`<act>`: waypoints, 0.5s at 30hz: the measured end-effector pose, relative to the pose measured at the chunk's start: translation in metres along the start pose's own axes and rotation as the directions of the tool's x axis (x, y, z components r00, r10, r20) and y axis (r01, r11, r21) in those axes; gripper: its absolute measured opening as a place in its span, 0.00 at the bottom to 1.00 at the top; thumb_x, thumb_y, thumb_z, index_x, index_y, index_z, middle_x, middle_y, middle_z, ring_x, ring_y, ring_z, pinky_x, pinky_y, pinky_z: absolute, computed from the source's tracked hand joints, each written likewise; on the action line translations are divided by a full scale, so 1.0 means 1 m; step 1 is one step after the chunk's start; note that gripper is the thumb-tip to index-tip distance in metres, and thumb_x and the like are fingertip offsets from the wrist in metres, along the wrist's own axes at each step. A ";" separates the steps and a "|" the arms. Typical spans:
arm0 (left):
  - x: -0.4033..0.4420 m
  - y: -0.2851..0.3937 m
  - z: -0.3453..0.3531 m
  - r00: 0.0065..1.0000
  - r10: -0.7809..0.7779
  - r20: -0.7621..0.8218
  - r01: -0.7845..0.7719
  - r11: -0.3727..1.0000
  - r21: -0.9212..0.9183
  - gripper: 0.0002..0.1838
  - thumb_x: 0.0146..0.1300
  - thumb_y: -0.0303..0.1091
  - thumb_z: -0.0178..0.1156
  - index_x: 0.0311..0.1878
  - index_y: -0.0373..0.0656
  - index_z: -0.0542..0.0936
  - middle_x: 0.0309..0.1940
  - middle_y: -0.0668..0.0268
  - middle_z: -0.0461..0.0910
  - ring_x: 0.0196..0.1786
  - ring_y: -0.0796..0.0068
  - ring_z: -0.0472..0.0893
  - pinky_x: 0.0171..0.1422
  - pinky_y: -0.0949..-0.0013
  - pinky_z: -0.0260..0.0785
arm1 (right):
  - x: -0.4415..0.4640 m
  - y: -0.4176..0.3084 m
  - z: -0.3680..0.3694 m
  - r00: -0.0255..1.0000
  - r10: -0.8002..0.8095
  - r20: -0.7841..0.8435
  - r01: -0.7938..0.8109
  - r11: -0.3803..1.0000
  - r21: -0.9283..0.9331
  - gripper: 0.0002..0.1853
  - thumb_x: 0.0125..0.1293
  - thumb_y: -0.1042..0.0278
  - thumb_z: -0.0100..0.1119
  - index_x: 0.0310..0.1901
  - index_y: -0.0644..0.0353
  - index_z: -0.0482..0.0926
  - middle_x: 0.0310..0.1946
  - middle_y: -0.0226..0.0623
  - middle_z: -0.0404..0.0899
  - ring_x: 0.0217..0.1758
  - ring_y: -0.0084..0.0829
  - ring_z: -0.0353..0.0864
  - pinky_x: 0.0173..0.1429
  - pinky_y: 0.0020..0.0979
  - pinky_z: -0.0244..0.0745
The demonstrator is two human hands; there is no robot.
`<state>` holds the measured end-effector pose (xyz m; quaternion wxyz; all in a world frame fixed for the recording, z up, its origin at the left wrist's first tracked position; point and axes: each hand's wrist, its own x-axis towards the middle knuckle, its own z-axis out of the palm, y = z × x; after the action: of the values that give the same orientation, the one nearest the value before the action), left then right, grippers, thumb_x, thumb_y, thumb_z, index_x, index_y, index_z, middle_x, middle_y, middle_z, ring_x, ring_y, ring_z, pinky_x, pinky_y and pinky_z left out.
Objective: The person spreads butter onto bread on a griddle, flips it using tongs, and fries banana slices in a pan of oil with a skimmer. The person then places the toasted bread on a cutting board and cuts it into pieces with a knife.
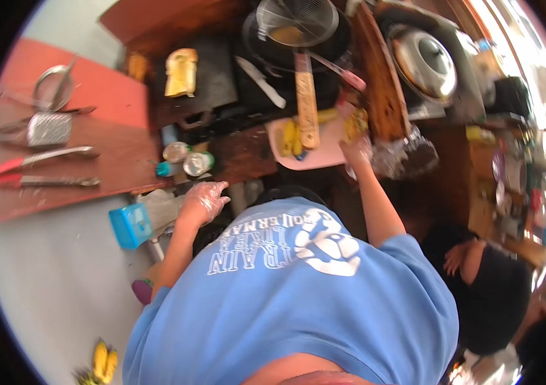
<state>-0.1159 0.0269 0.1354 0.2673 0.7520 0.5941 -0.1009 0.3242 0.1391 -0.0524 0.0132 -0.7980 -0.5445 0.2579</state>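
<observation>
Crossing pink tray (329, 142): wooden handle (307, 102)

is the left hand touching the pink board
Apart: the head view shows the left hand off to the left of the pink board, with a wide gap between them.

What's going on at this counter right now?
A person's gloved right hand is at the pink board, beside what looks like a banana; whether it grips anything isn't clear. The gloved left hand is open and empty, near two small containers. A wood-handled strainer sits over a dark pan, its handle reaching over the board.
</observation>
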 end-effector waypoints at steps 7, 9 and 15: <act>-0.157 -0.005 -0.244 0.731 0.085 -0.677 0.313 0.840 0.443 0.20 0.60 0.36 0.66 0.57 0.48 0.82 0.54 0.60 0.83 0.59 0.58 0.79 0.67 0.54 0.68 | -0.092 0.003 -0.011 0.939 -0.228 -0.259 0.278 0.945 0.175 0.28 0.59 0.68 0.64 0.61 0.66 0.72 0.54 0.59 0.78 0.58 0.55 0.77 0.62 0.48 0.72; -0.190 0.000 -0.298 0.745 0.080 -0.663 0.523 0.547 0.654 0.20 0.59 0.32 0.65 0.56 0.49 0.83 0.56 0.62 0.82 0.65 0.58 0.75 0.73 0.52 0.62 | -0.104 0.021 -0.011 0.904 -0.393 -0.167 0.425 0.868 0.258 0.19 0.58 0.70 0.62 0.51 0.68 0.78 0.42 0.56 0.82 0.47 0.52 0.83 0.53 0.47 0.77; -0.187 -0.041 -0.367 0.928 -0.103 -0.358 0.373 0.273 0.887 0.20 0.55 0.27 0.63 0.53 0.47 0.85 0.63 0.63 0.78 0.72 0.62 0.70 0.83 0.54 0.51 | -0.098 0.051 -0.005 0.834 -0.543 0.101 0.526 0.837 0.150 0.12 0.58 0.67 0.63 0.43 0.60 0.84 0.38 0.48 0.85 0.44 0.46 0.85 0.53 0.43 0.80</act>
<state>-0.2666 0.0673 0.5184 -0.3116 0.6718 0.5543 -0.3800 0.3429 0.0338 -0.0242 0.0929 -0.5917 -0.7296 0.3302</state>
